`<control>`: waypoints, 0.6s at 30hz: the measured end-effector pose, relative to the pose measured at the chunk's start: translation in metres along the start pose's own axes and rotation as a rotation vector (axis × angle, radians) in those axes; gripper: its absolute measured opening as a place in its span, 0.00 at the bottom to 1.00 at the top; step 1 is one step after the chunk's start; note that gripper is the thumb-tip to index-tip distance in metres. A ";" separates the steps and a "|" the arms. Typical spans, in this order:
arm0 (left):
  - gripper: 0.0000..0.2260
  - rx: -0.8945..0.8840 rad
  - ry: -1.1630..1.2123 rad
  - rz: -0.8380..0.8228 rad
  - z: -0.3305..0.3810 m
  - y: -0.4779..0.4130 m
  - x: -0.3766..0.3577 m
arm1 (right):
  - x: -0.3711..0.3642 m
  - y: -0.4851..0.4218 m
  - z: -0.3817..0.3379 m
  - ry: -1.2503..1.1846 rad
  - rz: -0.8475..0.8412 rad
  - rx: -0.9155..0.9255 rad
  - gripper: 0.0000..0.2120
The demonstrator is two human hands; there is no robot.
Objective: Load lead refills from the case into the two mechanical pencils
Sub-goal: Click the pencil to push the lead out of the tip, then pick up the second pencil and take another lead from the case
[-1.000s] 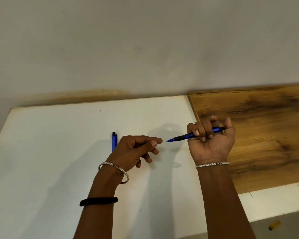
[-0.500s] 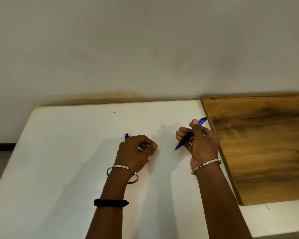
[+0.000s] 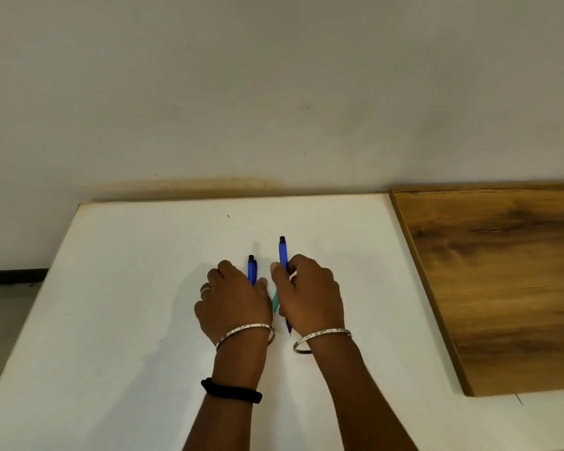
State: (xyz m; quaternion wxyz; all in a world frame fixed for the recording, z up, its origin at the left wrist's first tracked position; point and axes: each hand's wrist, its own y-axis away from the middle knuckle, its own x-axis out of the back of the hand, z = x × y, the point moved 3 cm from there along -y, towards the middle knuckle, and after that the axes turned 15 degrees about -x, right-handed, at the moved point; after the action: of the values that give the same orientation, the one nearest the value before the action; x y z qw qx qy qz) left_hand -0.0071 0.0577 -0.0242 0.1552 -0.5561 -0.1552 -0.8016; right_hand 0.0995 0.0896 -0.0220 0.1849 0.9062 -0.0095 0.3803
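While both hands lie close together on the white table (image 3: 111, 320), well to the left of the wooden board (image 3: 502, 288), they do not touch each other. The right hand (image 3: 311, 297), which is the one nearer to the board, pinches the nearer pencil (image 3: 283, 253) between thumb and fingers. This blue pencil points its black cap away from the person, and its thin tip shows below the palm. The left hand (image 3: 233, 307) covers the lower part of the farther pencil (image 3: 252, 271), which lies on the table on the side away from the board. Whether its fingers grip this pencil cannot be told. Between the two hands a small teal object (image 3: 275, 301) is partly seen; it is mostly hidden.
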 end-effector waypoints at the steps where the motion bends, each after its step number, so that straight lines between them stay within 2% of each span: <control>1: 0.20 -0.008 -0.009 -0.005 0.000 -0.001 -0.001 | -0.003 0.000 0.000 0.026 -0.008 0.008 0.16; 6: 0.16 -0.028 -0.010 -0.031 -0.003 -0.005 0.002 | -0.012 0.005 -0.005 0.077 -0.073 0.075 0.13; 9: 0.15 -0.024 0.037 0.057 -0.009 -0.010 0.011 | -0.018 0.008 -0.008 0.079 -0.094 0.064 0.15; 13: 0.13 -0.009 0.238 0.184 -0.016 -0.017 0.021 | -0.024 0.010 -0.011 0.140 -0.077 0.004 0.17; 18: 0.11 -0.025 0.535 0.217 -0.020 -0.019 0.019 | -0.027 0.015 -0.010 0.285 -0.042 -0.053 0.23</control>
State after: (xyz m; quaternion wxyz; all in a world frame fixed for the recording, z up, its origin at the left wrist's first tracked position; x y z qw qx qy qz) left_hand -0.0385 0.0650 -0.0149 0.2686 -0.3402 -0.0384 -0.9004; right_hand 0.0707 0.0758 -0.0292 0.2162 0.8378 0.0256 0.5006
